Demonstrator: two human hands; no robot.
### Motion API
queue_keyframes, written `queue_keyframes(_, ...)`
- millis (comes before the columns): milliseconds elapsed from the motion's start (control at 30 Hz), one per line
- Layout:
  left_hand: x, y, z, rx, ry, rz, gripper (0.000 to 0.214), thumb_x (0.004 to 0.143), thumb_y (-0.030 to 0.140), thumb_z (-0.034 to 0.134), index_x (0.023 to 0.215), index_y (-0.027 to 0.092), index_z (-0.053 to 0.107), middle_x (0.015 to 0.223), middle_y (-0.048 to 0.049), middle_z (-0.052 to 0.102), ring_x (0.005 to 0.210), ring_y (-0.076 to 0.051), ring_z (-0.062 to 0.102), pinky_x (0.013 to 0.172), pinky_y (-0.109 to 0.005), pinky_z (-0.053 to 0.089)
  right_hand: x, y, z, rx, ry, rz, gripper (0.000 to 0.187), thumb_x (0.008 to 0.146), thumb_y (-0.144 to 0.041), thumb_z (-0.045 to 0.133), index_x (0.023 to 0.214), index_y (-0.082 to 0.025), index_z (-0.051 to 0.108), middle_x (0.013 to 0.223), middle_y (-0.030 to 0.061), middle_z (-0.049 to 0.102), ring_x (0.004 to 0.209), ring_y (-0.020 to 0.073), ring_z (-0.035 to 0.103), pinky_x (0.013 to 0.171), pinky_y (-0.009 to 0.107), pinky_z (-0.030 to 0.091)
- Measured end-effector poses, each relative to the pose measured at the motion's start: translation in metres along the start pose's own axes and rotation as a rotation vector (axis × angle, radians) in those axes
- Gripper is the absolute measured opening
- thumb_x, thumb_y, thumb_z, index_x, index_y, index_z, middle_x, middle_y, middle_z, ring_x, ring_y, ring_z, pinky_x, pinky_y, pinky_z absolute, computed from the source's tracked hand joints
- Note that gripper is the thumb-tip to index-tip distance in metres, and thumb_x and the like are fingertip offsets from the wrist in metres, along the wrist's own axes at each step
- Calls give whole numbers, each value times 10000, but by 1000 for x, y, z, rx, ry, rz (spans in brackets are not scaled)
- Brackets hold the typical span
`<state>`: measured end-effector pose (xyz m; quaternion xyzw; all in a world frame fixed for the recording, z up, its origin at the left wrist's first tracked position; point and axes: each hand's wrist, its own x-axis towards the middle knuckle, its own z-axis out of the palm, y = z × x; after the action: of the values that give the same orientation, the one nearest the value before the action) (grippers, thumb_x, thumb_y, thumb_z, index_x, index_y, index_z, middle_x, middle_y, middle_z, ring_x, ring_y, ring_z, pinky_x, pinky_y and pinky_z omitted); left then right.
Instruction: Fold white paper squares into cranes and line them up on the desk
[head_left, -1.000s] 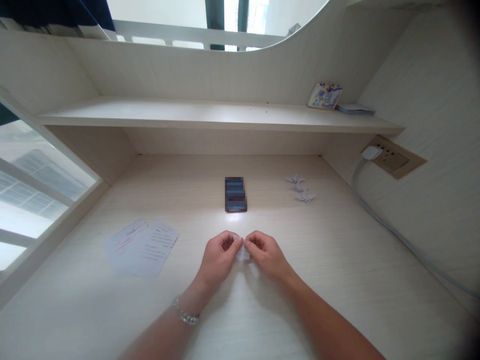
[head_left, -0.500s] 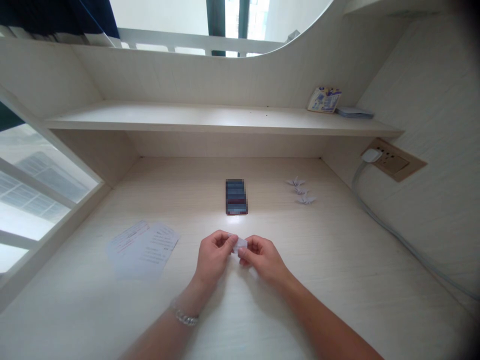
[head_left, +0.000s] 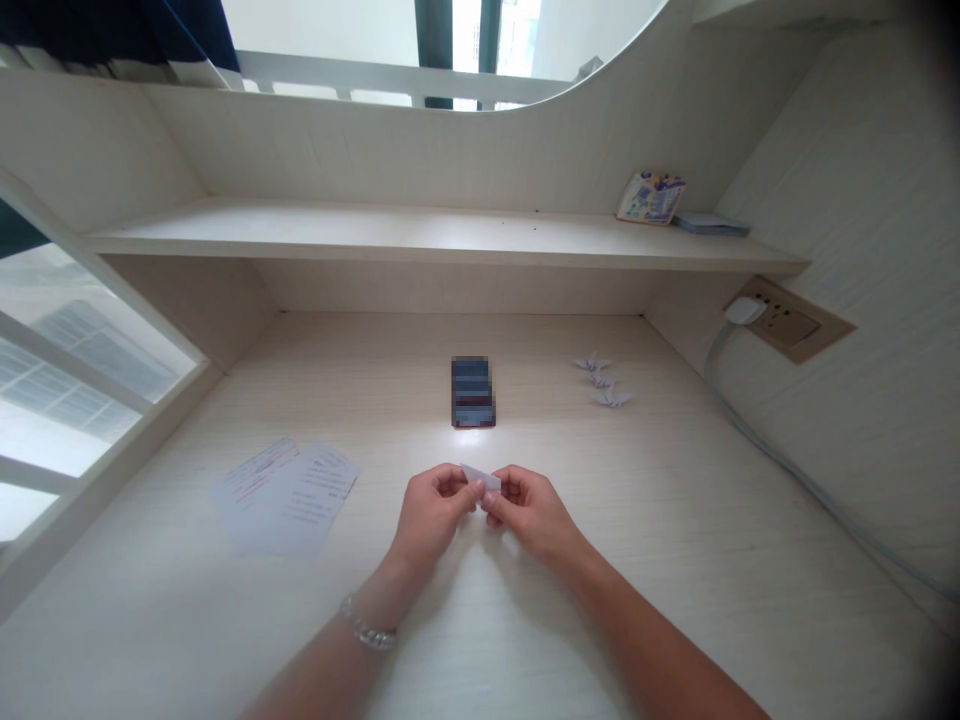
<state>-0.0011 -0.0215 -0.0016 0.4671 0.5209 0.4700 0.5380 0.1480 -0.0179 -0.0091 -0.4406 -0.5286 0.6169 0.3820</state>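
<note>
Both my hands meet just above the pale wooden desk near its front middle. My left hand and my right hand each pinch one small folded piece of white paper between fingertips, and its flat top edge shows between them. A bracelet sits on my left wrist. A dark phone lies flat a short way beyond the hands. Three small folded paper cranes stand in a row to the far right of the phone.
Two printed sheets lie on the desk to the left. A shelf runs above the back and carries a small packet and a flat stack at its right end. A wall socket with a grey cable is on the right wall.
The folded paper has been turned between my fingertips and now shows as a flatter strip, held slightly higher. Both hands stay in about the same spot.
</note>
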Motion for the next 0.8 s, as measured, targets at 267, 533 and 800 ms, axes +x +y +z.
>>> queue_keyframes(267, 8, -6, -10, -185, 170, 2, 214, 725, 338, 650, 712, 125, 625, 604, -4, 579, 587, -97, 511, 588, -212, 415, -2, -5, 0, -34, 2, 29, 160, 704, -277, 659, 776, -147, 599, 544, -25, 554, 501, 121, 560, 479, 225, 417)
queue_keyframes(533, 2, -1, -2, -105, 12, 6, 197, 705, 304, 671, 780, 124, 650, 699, -41, 623, 636, -122, 539, 573, -218, 417, -2, -6, -2, -19, 42, 6, 222, 692, -349, 682, 763, -148, 618, 542, -8, 579, 514, 140, 581, 507, 251, 446)
queue_keyframes(800, -1, -4, -2, -81, -21, 15, 197, 707, 309, 670, 656, 121, 643, 611, -21, 600, 583, -113, 513, 549, -216, 394, -5, -5, 2, -12, 56, -51, 243, 761, -398, 610, 724, -159, 587, 666, 6, 603, 620, 139, 570, 574, 263, 495)
